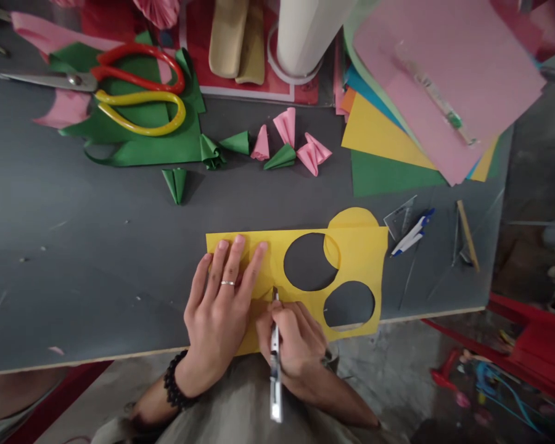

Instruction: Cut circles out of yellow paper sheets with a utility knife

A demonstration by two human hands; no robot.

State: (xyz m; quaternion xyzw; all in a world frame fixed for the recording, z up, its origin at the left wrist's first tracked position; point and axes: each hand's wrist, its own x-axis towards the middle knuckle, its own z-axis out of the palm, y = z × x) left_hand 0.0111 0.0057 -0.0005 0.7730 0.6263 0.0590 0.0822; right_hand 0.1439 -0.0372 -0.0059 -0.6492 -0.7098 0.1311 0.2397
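A yellow paper sheet (358,265) with two round holes lies at the table's front edge, partly overhanging it. My left hand (219,308) rests flat on its left part, fingers spread, a ring on one finger. Closed around a utility knife (275,357), my right hand (293,333) presses the knife's tip to the paper between the left hand and the holes. A curved line shows faintly near the tip. Behind the sheet's top edge, a yellow paper disc (355,217) sticks out and shows through one hole.
Red-and-yellow-handled scissors (139,89) lie on green paper scraps (134,145) at the back left. Folded green and pink paper pieces (284,126) sit mid-table. Coloured sheets (393,132), pens (411,233) and a set square (400,216) are on the right. A white cylinder (300,43) stands behind.
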